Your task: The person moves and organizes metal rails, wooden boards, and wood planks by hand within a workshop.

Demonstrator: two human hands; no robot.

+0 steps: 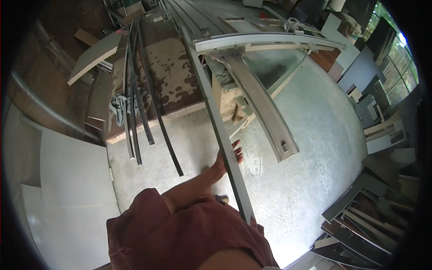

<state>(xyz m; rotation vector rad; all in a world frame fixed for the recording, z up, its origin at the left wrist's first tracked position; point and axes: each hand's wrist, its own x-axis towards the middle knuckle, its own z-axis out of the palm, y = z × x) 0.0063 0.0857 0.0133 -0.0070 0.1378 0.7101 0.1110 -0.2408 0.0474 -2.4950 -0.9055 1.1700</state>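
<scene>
A long, narrow grey board (211,105) runs from my body away toward the machine at the back. My left hand (220,163) is under and around its middle, with curled fingers showing past its right edge. At the near end, a small part of my right hand (254,222) shows against the board's right side, holding it; most of that hand is hidden by the board and my red-brown shirt (193,234).
To the left, dark strips (155,108) overhang a worn brown table (173,67) beside a grey rag (120,107). A sliding-table saw's metal rail (258,105) and crossbar fence (270,40) stand ahead. Board offcuts (360,220) pile up at right; a large pale panel (74,171) is left.
</scene>
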